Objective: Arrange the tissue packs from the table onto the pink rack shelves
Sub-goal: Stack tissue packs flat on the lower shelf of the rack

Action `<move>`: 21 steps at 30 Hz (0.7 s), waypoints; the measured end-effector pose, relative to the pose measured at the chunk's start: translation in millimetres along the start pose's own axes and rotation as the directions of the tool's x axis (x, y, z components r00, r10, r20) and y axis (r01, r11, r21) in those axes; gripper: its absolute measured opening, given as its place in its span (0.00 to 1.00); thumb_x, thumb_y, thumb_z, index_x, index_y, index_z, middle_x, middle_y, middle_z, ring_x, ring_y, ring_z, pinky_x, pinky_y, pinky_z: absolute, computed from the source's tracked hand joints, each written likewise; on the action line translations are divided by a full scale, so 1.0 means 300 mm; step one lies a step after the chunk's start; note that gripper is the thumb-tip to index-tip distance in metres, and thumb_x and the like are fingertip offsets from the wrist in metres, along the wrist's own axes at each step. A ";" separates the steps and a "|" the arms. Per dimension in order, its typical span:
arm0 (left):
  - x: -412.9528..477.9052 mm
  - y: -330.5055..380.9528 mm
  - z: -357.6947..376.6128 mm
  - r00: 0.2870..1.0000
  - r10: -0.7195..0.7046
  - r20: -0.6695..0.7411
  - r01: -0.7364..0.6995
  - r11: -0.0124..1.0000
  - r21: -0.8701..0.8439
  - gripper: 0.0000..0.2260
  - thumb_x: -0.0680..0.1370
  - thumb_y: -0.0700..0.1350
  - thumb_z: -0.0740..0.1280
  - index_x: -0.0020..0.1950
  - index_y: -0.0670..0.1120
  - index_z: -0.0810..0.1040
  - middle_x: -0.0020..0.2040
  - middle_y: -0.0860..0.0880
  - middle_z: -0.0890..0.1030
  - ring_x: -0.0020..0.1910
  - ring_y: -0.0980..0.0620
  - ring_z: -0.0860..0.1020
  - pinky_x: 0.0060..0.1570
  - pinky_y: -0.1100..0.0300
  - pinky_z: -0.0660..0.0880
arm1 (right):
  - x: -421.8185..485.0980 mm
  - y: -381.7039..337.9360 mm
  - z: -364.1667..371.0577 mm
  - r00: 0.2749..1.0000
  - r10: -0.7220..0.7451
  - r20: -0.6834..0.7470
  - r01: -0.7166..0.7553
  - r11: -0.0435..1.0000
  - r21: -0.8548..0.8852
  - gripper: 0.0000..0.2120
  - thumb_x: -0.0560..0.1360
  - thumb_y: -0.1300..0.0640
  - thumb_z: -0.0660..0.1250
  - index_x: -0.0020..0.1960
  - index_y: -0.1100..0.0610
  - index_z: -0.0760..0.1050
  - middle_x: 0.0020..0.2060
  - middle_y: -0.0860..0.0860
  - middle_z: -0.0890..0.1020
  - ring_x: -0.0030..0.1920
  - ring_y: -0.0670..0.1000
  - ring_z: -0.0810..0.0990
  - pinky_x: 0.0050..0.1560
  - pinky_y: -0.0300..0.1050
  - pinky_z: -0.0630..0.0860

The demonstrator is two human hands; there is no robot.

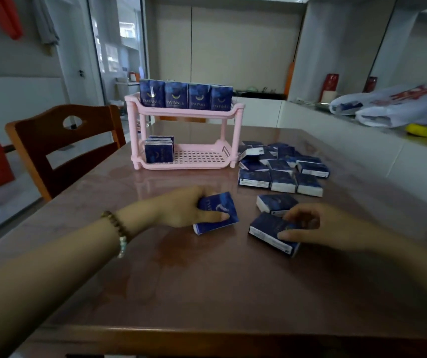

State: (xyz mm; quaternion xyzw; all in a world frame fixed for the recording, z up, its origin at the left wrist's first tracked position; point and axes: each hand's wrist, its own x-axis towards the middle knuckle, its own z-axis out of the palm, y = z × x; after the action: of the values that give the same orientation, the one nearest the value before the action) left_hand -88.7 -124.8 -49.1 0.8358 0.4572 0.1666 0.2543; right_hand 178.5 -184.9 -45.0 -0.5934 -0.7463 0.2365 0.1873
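On the brown worktop (207, 280), near its front edge, the left hand (181, 206) curls round one tissue pack (219, 214) while the right hand (308, 227) pinches a second pack (269, 229). Loose packs (282, 166) lie heaped just right of the pink rack (184, 113); four upright packs (186, 96) fill its top shelf, and a few more packs (159, 149) stand at the left end of the lower shelf.

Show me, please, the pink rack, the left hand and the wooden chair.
pink rack (202, 156), head view, on the bare grid of its lower shelf.
left hand (181, 206), head view, on the back of the hand, which grips a tissue pack (224, 202).
wooden chair (52, 130), head view, on its backrest.
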 end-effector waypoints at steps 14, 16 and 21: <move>-0.020 0.037 -0.010 0.991 -0.102 0.087 0.132 0.622 -0.771 0.15 0.80 0.55 0.55 0.55 0.48 0.77 0.50 0.44 0.84 0.46 0.47 0.83 0.46 0.53 0.82 | 0.123 -0.167 0.020 0.975 -0.220 -0.014 0.202 0.866 0.458 0.23 0.59 0.54 0.76 0.52 0.53 0.73 0.47 0.49 0.84 0.49 0.47 0.83 0.46 0.40 0.80; -0.024 0.041 -0.019 0.990 -0.073 0.119 0.139 0.603 -0.786 0.20 0.77 0.62 0.54 0.57 0.52 0.77 0.55 0.45 0.83 0.54 0.45 0.82 0.48 0.52 0.81 | 0.177 -0.196 0.037 0.977 -0.180 -0.112 0.212 0.837 0.504 0.22 0.63 0.57 0.77 0.52 0.54 0.71 0.46 0.50 0.81 0.46 0.46 0.82 0.44 0.39 0.80; -0.037 0.017 -0.043 0.993 -0.114 0.013 0.077 0.572 -0.816 0.10 0.78 0.54 0.59 0.52 0.54 0.77 0.45 0.52 0.85 0.43 0.53 0.84 0.41 0.57 0.82 | 0.276 -0.246 0.108 0.953 -0.176 -0.249 0.284 0.806 0.519 0.21 0.65 0.59 0.76 0.51 0.54 0.68 0.50 0.57 0.76 0.46 0.50 0.77 0.47 0.43 0.78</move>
State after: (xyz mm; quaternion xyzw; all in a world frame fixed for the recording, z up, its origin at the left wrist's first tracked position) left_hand -97.5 -133.1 -36.1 0.5962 0.3788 0.3610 0.6089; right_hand 82.8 -122.1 -29.0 -0.4391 -0.6922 0.3585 0.4467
